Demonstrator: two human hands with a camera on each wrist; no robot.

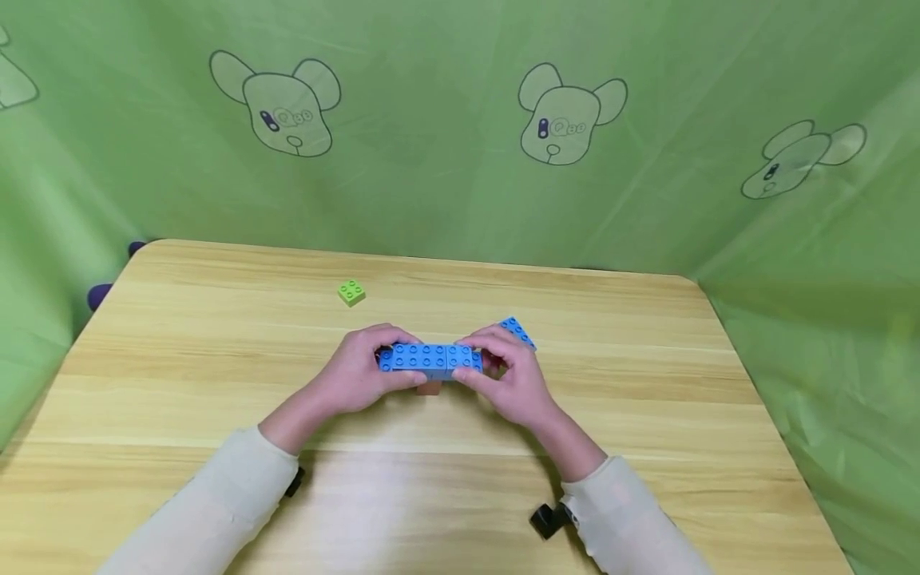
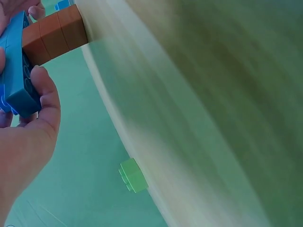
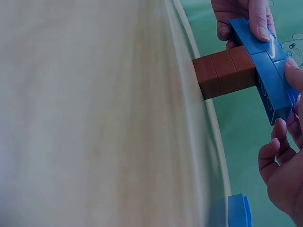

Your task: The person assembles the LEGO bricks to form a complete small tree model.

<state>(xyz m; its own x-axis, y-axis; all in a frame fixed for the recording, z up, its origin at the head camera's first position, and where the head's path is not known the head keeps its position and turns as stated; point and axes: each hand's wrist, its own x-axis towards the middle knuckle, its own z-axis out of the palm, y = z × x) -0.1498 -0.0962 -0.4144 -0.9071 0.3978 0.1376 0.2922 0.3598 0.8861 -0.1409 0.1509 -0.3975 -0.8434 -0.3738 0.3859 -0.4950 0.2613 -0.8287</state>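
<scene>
A brown column [image 3: 225,73] of three stacked bricks stands upright on the table, with blue bricks [image 1: 419,356] lying across its top like a crossbar. Their upper layer is a longer brick beside a short one, and the blue layer beneath sticks out at both ends. My left hand [image 1: 358,374] grips the left part, thumb along the near side and fingers on the far side. At the right end, my right hand [image 1: 512,380] pinches the short upper brick between thumb and index finger. In the head view the blue layers hide most of the column.
A lime green brick [image 1: 350,293] lies farther back on the wooden table [image 1: 216,319], left of the hands. Another blue brick [image 1: 519,331] lies just behind the right hand, partly covered by it. Green curtains [image 1: 446,176] with animal-head outlines hang around the table.
</scene>
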